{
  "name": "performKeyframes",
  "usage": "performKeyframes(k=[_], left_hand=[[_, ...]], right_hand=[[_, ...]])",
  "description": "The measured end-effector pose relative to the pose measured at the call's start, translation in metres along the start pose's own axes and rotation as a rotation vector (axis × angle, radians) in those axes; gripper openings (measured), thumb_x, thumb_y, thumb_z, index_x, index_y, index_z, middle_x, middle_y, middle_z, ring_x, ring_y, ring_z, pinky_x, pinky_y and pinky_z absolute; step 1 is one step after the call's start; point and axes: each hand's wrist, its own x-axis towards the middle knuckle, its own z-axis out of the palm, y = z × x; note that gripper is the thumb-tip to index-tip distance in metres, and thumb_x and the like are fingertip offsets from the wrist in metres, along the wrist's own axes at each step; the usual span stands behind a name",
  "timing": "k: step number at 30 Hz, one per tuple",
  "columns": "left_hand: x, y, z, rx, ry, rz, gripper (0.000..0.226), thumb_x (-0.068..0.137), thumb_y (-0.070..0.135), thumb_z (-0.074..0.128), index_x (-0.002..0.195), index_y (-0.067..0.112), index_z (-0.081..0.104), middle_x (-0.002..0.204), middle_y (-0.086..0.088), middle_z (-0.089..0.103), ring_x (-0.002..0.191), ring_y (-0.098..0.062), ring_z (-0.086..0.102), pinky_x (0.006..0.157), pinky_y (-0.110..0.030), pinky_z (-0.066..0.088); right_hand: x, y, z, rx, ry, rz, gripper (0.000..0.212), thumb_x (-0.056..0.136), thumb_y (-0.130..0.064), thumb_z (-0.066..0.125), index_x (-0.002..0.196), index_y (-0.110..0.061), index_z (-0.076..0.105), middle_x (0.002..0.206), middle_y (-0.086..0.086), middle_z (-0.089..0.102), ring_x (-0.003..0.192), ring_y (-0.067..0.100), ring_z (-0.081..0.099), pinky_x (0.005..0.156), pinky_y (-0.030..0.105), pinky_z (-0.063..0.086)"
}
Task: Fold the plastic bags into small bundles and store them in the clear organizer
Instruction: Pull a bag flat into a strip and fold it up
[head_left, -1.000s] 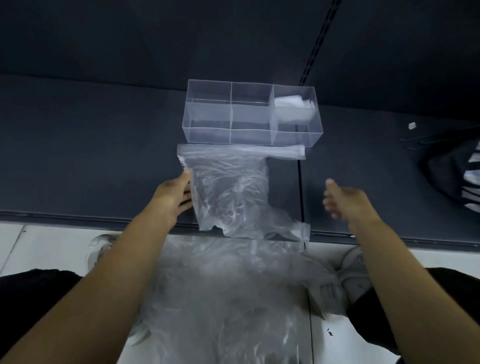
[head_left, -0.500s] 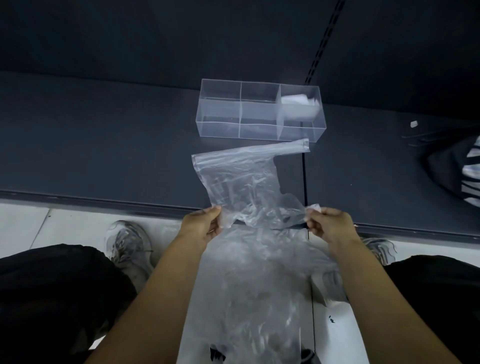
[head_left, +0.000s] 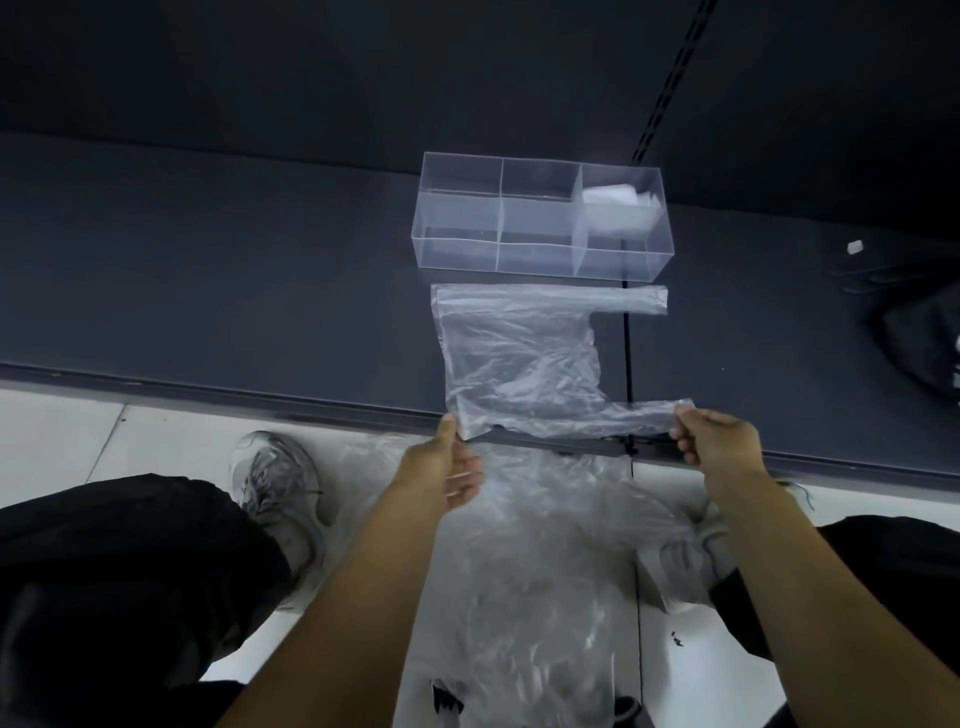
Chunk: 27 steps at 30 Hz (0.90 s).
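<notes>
Dark shelf (head_left: 208, 291): plastic bag (head_left: 519, 358) flat, handles (head_left: 628, 300) pointing right; right hand (head_left: 719, 441) pinches one, left hand (head_left: 444, 467) relaxed.

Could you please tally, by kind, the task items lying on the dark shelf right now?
Clear organizer: 1
Flat plastic bag: 1
Folded bundle, in the organizer's right end: 1
Total: 3
The heap of bags on the floor below is too tangled to count.
</notes>
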Motion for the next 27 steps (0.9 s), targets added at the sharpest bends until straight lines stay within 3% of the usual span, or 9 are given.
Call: performKeyframes(k=[4,6,10,13,15,20,23,25,27], left_hand=[[-0.001,-0.005,0.006,-0.316,-0.188,-0.095,0.041,0.092,0.045,0.053,0.094,0.004,0.062,0.089,-0.008,0.07,0.084,-0.019,0.065,0.065,-0.028,0.052],[-0.001,-0.004,0.004,-0.381,-0.205,-0.101,0.027,0.089,0.034,0.063,0.09,0.008,0.064,0.081,-0.004,0.073,0.084,-0.016,0.066,0.064,-0.027,0.053],[-0.007,0.003,0.01,-0.417,-0.178,-0.061,0.014,0.086,0.021,0.068,0.08,0.009,0.064,0.06,0.001,0.07,0.069,-0.011,0.066,0.049,-0.018,0.053],[-0.005,0.012,0.013,-0.422,-0.051,0.065,0.015,0.09,0.014,0.064,0.077,0.01,0.059,0.048,0.002,0.063,0.044,-0.006,0.061,0.043,-0.015,0.05],[-0.002,0.016,0.009,-0.404,0.041,0.156,0.015,0.093,0.011,0.059,0.078,0.012,0.056,0.051,0.0,0.06,0.039,-0.004,0.055,0.043,-0.014,0.049],[0.002,0.017,0.0,-0.438,0.141,0.219,0.004,0.095,0.009,0.056,0.091,0.007,0.057,0.074,-0.006,0.059,0.052,-0.006,0.06,0.051,-0.015,0.052],[0.005,0.018,-0.003,-0.431,0.104,0.175,0.02,0.094,0.01,0.058,0.111,0.002,0.057,0.085,-0.009,0.063,0.071,-0.013,0.064,0.068,-0.025,0.057],[0.007,0.025,-0.006,-0.372,0.065,0.157,0.023,0.09,0.02,0.066,0.105,0.003,0.06,0.094,-0.011,0.064,0.087,-0.02,0.065,0.07,-0.029,0.055],[0.01,0.038,-0.006,-0.23,0.061,0.172,0.029,0.082,0.029,0.074,0.096,0.007,0.063,0.091,-0.009,0.063,0.088,-0.022,0.065,0.059,-0.026,0.056]], right_hand=[[0.003,0.001,-0.001,-0.013,-0.007,-0.008,0.025,0.092,-0.021,0.062,0.069,-0.012,0.063,0.062,0.003,0.061,0.051,0.011,0.048,0.041,0.018,0.04],[0.005,0.001,-0.002,-0.03,-0.019,-0.005,0.024,0.092,-0.02,0.062,0.069,-0.012,0.064,0.062,0.003,0.061,0.051,0.012,0.048,0.042,0.019,0.04],[0.008,0.002,-0.005,-0.035,-0.039,0.006,0.024,0.092,-0.018,0.062,0.07,-0.01,0.063,0.062,0.004,0.06,0.051,0.013,0.047,0.038,0.018,0.039],[0.008,0.002,-0.007,-0.001,0.011,0.009,0.025,0.092,-0.019,0.062,0.068,-0.01,0.062,0.063,0.005,0.06,0.052,0.012,0.047,0.034,0.014,0.038],[0.008,0.002,-0.009,0.02,0.068,0.014,0.022,0.091,-0.02,0.063,0.07,-0.01,0.063,0.065,0.005,0.06,0.054,0.012,0.049,0.033,0.013,0.039],[0.007,0.003,-0.007,0.039,0.14,0.029,0.017,0.088,-0.02,0.066,0.072,-0.016,0.065,0.064,0.002,0.061,0.053,0.01,0.052,0.035,0.009,0.041],[0.006,0.002,-0.005,-0.016,0.162,0.024,0.017,0.088,-0.018,0.065,0.071,-0.015,0.066,0.061,-0.001,0.06,0.051,0.009,0.05,0.038,0.011,0.043],[0.006,0.001,-0.004,-0.036,0.151,0.006,0.012,0.088,-0.016,0.064,0.077,-0.011,0.067,0.061,-0.001,0.059,0.05,0.008,0.052,0.038,0.011,0.042],[0.005,0.0,-0.005,-0.042,0.125,-0.027,0.007,0.089,-0.014,0.064,0.084,-0.01,0.068,0.062,0.0,0.059,0.049,0.007,0.053,0.035,0.009,0.039]])
